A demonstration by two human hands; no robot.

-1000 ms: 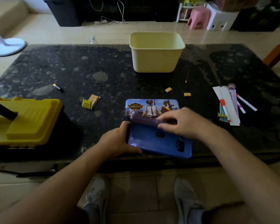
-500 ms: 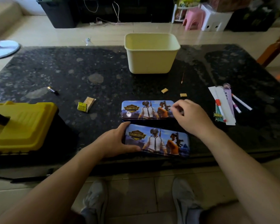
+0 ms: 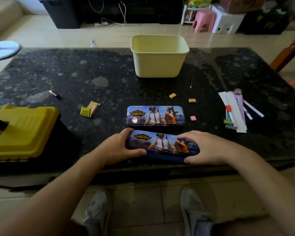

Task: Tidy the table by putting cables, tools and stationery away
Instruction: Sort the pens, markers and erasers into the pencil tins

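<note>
Two blue printed pencil tins lie on the black table [image 3: 58, 70]. The near tin [image 3: 162, 143] sits at the front edge; my left hand [image 3: 117, 147] grips its left end and my right hand [image 3: 204, 147] grips its right end. The far tin [image 3: 155, 115] lies shut just behind it. Loose stationery is spread around: a pink eraser [image 3: 193, 118], two tan erasers [image 3: 172, 95] [image 3: 192, 100], a pencil [image 3: 192, 81], markers and paper strips [image 3: 235, 111] at the right, a small battery [image 3: 54, 94] and a yellow packet [image 3: 89, 109] at the left.
A pale yellow bin [image 3: 159, 55] stands open at the table's back centre. A yellow toolbox [image 3: 22, 132] sits at the front left. A wooden chair part [image 3: 288, 51] is beyond the right edge, a fan base [image 3: 2, 50] on the floor at left.
The near tin's lid went from open, showing the blue inside, to shut. My right hand left the far tin and came back onto the near tin's right end. A pink eraser now lies uncovered.
</note>
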